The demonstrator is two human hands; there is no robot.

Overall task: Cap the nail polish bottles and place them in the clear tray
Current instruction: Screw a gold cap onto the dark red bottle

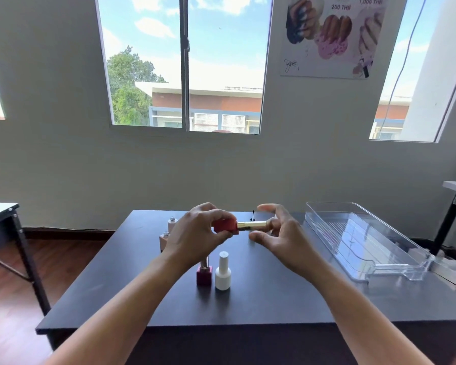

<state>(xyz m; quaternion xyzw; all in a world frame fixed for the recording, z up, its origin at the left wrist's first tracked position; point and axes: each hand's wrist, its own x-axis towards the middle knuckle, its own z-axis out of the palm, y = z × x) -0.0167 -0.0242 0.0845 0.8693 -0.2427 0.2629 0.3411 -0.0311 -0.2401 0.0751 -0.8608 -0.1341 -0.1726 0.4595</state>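
Observation:
My left hand (pixel 195 233) grips a red square nail polish bottle (pixel 225 225) held sideways above the table. Its gold cap (pixel 253 225) points right, and the fingers of my right hand (pixel 282 235) curl around the cap's end. On the table below stand a capped white bottle (pixel 223 272) and a dark red bottle (pixel 204 275) with a gold cap. Two pale pink bottles (pixel 166 239) with bare threaded necks stand behind my left hand. The clear tray (pixel 363 238) lies at the right with nothing in it.
A small black brush cap (pixel 252 216) stands upright near the dark table's (pixel 261 306) far edge. Another desk (pixel 0 219) stands at the left and a white table edge at the far right. A window and a nail poster are on the wall.

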